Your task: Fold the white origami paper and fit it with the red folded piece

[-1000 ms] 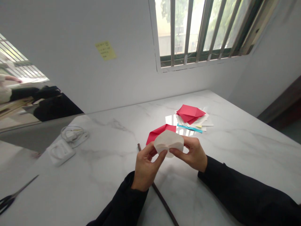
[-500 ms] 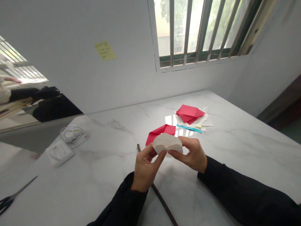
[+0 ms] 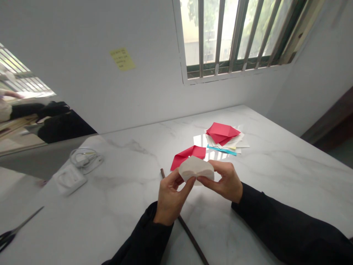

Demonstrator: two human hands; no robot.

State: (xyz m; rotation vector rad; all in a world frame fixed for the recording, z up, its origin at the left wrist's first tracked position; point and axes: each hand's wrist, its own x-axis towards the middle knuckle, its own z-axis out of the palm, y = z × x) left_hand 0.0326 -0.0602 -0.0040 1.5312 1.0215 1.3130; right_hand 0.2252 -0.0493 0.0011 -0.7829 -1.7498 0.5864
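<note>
A small piece of folded white paper is held up over the table between both hands, its lower edge pinched inward at the middle. My left hand grips its left side, thumb at the centre and fingers behind. On the right side, my right hand pinches it the same way, the two thumb tips almost touching. Just behind the white paper lies a red sheet of paper with a curled edge, partly hidden. A thin dark brown stick runs under my left wrist, its middle covered by that hand.
Farther back sits a stack of red, white and blue papers. Scissors rest at the left edge, with a white charger and coiled cable beyond. A yellow note sticks to the wall beside a barred window.
</note>
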